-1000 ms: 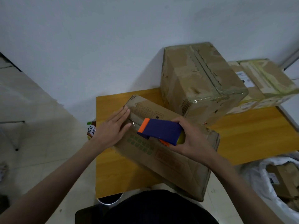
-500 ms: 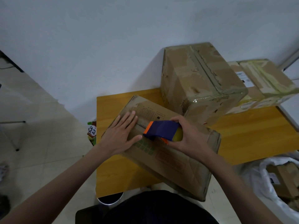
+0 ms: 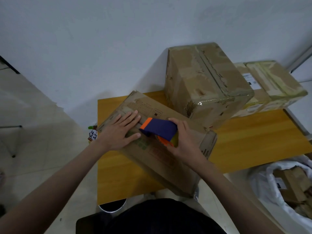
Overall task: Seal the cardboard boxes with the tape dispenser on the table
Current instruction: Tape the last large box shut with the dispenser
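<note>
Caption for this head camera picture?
Left hand flat on cardboard box; right hand holds tape dispenser on it.

A white wall [image 3: 84,48] rises behind, over a pale tiled floor [image 3: 33,157]. At the lower right a white bag [image 3: 263,188] holds cardboard scraps [image 3: 295,186]. A small labelled bottle [image 3: 92,134] stands low on the left, beside a thin metal stand [image 3: 10,132].
</note>
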Demonstrator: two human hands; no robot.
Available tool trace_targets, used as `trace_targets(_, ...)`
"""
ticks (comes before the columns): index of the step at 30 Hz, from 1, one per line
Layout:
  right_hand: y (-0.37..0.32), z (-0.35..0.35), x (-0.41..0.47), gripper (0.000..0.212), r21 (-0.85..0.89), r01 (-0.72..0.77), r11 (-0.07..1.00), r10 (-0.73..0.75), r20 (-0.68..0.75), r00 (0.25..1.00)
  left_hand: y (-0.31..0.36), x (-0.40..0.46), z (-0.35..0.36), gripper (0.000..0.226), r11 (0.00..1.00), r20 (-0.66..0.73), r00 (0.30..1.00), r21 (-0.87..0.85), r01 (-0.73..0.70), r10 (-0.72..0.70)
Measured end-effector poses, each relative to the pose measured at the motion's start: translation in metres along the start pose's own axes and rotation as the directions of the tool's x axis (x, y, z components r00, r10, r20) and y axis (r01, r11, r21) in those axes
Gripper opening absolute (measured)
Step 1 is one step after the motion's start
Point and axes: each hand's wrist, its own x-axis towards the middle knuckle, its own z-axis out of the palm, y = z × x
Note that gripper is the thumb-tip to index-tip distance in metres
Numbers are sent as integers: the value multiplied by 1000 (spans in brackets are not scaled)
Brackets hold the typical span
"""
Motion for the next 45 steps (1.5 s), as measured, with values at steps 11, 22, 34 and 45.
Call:
trace_targets(11,4,-8,-13,84,31,45,998,-45,-17,999,-19,5,-7,81,1000,63,998,-28,14,-12)
trace_targets(22,18,-60,-63,65,106,31,994,-18,-119,993,-19,4,-6,77,995,-62,998,-95,-6,0)
trace_targets(34,19,-57,-44,69,-3,55,998,-55,22,998,-9,3,-4,90,981,-59,979,-3,196,-196)
trace_targets(45,20,-57,-34,65,-13,53,999,-53,26,998,66,-11,12,86,1000,6,1000,-2,-25,25)
